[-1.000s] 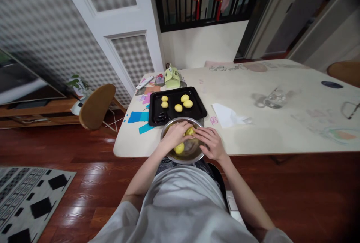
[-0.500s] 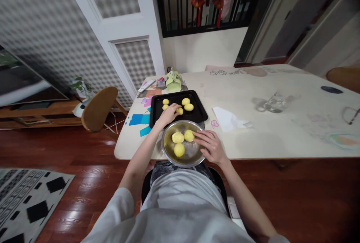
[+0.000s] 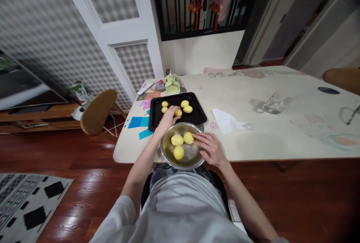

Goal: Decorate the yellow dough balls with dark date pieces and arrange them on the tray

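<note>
On the black baking tray (image 3: pixel 180 97), my left hand (image 3: pixel 168 117) has its fingers closed around a lemon (image 3: pixel 178 113). Several other lemons lie on that tray, two at its left and a pair (image 3: pixel 185 103) on the right. Nearer to me, a metal bowl (image 3: pixel 194 156) overlaps the table's front edge and holds three lemons. My right hand (image 3: pixel 211 147) reaches over the bowl's right rim, fingers stretched and apart. Its fingertips are at the rightmost lemon (image 3: pixel 188 138) in the bowl; whether they touch it is hard to see.
A crumpled white paper (image 3: pixel 226 120) lies right of the tray on the white table (image 3: pixel 275 141). Farther right are a clear glass (image 3: pixel 273 105) and glasses (image 3: pixel 353 114). Behind the tray stand a green packet (image 3: pixel 172 84) and a remote (image 3: pixel 145 88). A wooden chair (image 3: pixel 98 113) is at left.
The view has shifted slightly. Both hands keep nearly the same places, the left at the lemon on the tray and the right over the bowl. The lemons appear unmoved.
</note>
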`<state>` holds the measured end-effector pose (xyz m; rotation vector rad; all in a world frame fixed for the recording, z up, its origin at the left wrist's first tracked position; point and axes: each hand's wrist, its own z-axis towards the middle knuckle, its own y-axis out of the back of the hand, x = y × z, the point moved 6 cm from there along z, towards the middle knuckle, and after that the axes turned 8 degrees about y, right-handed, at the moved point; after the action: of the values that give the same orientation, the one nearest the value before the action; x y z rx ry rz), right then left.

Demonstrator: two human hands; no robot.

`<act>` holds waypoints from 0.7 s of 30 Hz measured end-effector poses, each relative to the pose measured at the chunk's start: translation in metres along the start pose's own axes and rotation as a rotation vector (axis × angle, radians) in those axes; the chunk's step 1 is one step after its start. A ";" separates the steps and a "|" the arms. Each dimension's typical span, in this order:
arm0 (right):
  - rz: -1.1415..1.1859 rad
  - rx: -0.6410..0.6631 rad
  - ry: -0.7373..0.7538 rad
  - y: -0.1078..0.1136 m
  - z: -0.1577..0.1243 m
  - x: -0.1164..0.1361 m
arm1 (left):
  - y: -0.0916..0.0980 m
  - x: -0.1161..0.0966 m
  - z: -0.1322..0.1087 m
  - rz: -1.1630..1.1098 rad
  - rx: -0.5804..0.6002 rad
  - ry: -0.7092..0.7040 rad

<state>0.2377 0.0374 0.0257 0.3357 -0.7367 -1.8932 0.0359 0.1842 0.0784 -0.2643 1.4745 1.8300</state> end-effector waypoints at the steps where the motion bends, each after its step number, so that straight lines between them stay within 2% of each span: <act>1: 0.000 0.002 -0.003 0.000 0.000 0.000 | 0.006 -0.009 -0.010 -0.035 -0.029 -0.022; 3: -0.001 0.009 -0.008 -0.001 -0.001 -0.001 | 0.016 -0.028 -0.034 -0.096 -0.059 -0.069; 6: -0.005 0.017 -0.015 -0.001 -0.002 -0.002 | 0.019 -0.056 -0.072 -0.158 -0.019 -0.094; 11: -0.020 -0.007 0.001 0.002 0.000 0.001 | 0.000 -0.076 -0.121 -0.009 0.095 0.016; 15: -0.035 0.000 0.000 0.004 0.002 0.003 | -0.021 -0.079 -0.136 0.144 0.191 0.064; 21: -0.049 0.002 -0.010 0.005 0.002 0.004 | -0.036 -0.080 -0.137 0.235 0.234 0.071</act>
<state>0.2389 0.0328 0.0310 0.3488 -0.7431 -1.9411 0.0755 0.0280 0.0554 -0.0414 1.8162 1.8203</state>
